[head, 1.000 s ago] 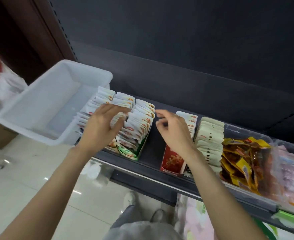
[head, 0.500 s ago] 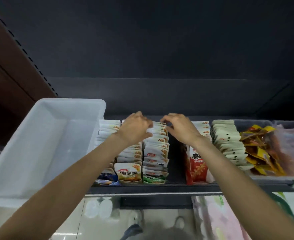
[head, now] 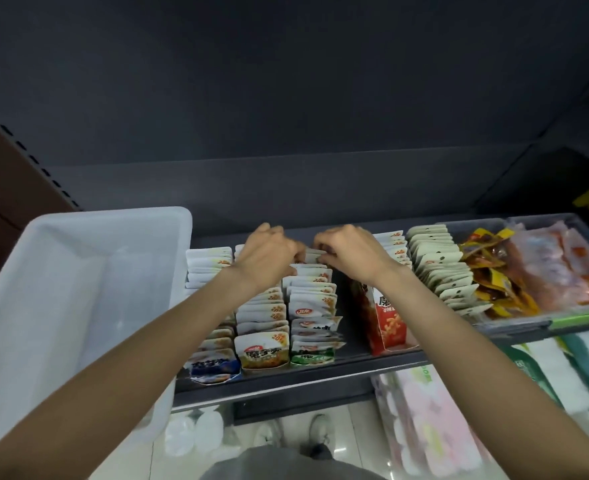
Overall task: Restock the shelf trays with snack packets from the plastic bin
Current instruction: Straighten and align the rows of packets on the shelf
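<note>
Three rows of white snack packets (head: pixel 312 299) stand upright in cardboard shelf trays on the dark shelf (head: pixel 286 379). My left hand (head: pixel 268 258) and my right hand (head: pixel 348 254) meet at the back of the green-fronted row, where their fingers curl round the top edges of the rearmost packets. The fingertips are partly hidden behind the packets. The white plastic bin (head: pixel 78 289) sits at the left end of the shelf, and its inside looks bare.
A red tray (head: pixel 386 320) with white packets stands right of a dark gap. Beyond it are a row of cream packets (head: pixel 442 271), yellow-orange packets (head: pixel 493 268) and pink packs (head: pixel 556 268) in a clear tray. More goods hang below the shelf.
Both hands have moved from the front and middle of the rows to the back of the right row and come together there. The camera has swung to face the shelf squarely.
</note>
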A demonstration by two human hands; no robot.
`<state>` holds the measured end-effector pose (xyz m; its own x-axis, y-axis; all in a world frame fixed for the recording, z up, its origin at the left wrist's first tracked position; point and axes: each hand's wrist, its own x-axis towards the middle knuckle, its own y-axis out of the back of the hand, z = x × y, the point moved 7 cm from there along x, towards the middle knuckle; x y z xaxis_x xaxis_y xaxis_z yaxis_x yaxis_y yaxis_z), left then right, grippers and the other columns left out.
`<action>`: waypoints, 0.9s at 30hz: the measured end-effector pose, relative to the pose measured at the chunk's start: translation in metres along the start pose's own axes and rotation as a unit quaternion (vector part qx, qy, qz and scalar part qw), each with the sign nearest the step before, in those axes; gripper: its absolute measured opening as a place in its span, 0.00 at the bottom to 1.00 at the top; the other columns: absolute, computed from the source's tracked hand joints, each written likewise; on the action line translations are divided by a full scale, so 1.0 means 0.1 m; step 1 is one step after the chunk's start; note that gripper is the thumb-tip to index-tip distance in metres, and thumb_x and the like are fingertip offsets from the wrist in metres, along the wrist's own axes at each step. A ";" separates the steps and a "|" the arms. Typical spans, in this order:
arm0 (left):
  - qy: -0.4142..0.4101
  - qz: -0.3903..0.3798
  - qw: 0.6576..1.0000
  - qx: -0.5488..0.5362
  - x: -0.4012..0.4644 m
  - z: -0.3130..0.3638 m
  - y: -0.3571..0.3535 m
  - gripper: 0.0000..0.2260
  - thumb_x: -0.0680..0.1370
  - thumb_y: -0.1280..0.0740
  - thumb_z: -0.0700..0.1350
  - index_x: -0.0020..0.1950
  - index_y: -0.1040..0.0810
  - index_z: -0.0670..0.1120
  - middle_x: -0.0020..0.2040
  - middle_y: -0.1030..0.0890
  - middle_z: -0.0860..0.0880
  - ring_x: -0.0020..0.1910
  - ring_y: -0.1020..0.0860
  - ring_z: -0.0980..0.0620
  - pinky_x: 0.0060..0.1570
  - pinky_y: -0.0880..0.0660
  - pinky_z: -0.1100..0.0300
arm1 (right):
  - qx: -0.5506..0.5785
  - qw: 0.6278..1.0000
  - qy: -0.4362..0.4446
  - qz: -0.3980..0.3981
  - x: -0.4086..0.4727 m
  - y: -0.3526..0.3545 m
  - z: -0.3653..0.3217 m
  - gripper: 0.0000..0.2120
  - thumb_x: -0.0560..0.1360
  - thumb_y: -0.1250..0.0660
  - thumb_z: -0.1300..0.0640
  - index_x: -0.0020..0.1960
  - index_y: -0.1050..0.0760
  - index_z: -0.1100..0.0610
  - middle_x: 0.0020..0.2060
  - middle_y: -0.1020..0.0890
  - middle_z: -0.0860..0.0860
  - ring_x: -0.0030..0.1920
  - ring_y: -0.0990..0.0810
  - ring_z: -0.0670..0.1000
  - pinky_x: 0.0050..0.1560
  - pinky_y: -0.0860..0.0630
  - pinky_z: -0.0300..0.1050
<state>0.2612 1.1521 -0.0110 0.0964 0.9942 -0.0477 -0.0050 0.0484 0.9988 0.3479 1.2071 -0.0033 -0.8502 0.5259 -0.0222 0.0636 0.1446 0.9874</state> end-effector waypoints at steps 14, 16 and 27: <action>0.046 0.202 0.975 -0.079 -0.16 0.06 0.10 0.05 0.73 0.28 0.45 0.48 0.18 0.49 0.44 0.18 0.52 0.48 0.23 0.48 0.44 0.28 0.54 | 0.239 0.967 -0.050 0.073 -0.17 -0.18 0.31 0.07 0.80 0.40 0.58 0.56 0.26 0.56 0.44 0.19 0.48 0.44 0.21 0.49 0.46 0.26 0.45; 0.065 0.165 0.980 -0.090 -0.10 0.02 0.06 0.10 0.74 0.30 0.47 0.54 0.20 0.50 0.51 0.20 0.51 0.54 0.26 0.48 0.52 0.31 0.54 | 0.343 0.924 -0.111 0.128 -0.31 -0.15 0.39 0.09 0.81 0.41 0.58 0.59 0.26 0.56 0.45 0.22 0.43 0.47 0.22 0.44 0.49 0.28 0.37; 0.054 0.112 0.988 -0.087 -0.44 0.09 0.05 0.14 0.75 0.32 0.49 0.60 0.23 0.50 0.58 0.21 0.51 0.59 0.26 0.49 0.60 0.34 0.54 | 0.421 0.878 -0.204 0.105 -0.96 -0.48 0.15 0.16 0.77 0.35 0.60 0.64 0.26 0.58 0.50 0.20 0.51 0.47 0.24 0.44 0.45 0.32 0.21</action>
<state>0.2664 1.1081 -0.0040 -0.0327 0.9857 0.1653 -0.1856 -0.1685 0.9681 0.4344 1.1621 -0.0506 -0.5265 0.8467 -0.0772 0.7062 0.4860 0.5148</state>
